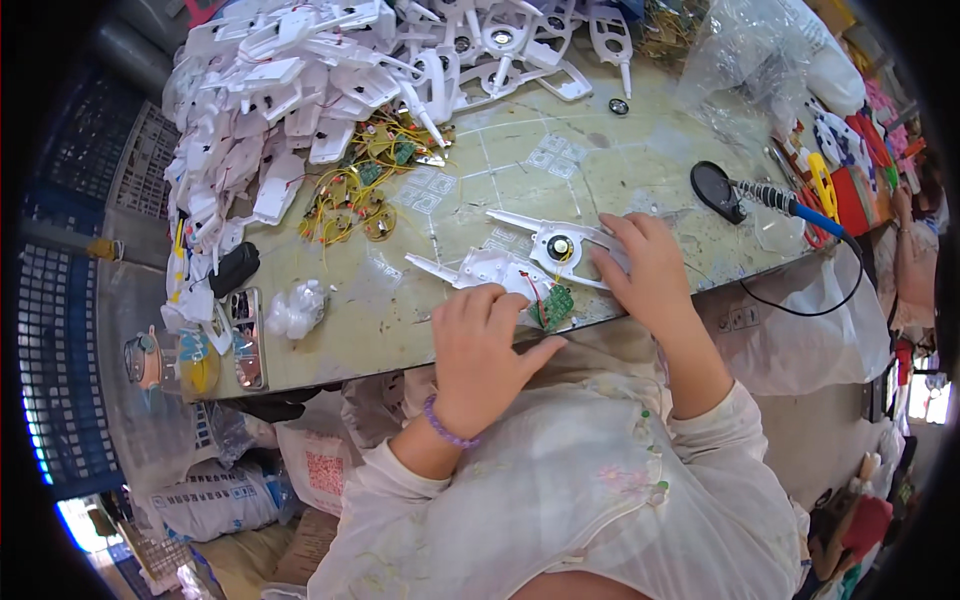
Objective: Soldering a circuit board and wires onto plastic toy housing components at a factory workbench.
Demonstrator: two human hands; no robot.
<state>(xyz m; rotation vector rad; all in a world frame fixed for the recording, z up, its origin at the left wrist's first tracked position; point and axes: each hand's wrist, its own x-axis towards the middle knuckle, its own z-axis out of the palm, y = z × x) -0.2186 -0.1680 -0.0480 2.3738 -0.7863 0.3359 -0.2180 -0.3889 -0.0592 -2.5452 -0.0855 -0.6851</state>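
Note:
Two white plastic shell halves with long narrow handles lie side by side in front of me. My left hand [478, 345] rests its bent fingers on the nearer half [487, 266], thumb stretched apart. A green circuit board [552, 308] with red and yellow wires hangs out beside that thumb, near the table edge. The farther half [548, 236] carries a round black speaker [559, 248] with a metal centre. My right hand [648, 268] grips its wide right end between thumb and fingers. The right palm hides part of that end.
White shells [290, 90] are heaped at the back left, beside yellow-wired circuit boards [350, 195]. A soldering iron [775, 197] lies at right near a black round dish [715, 190]. A loose speaker [618, 106] sits farther back. A phone [246, 338] and clear plastic bag [297, 309] lie left.

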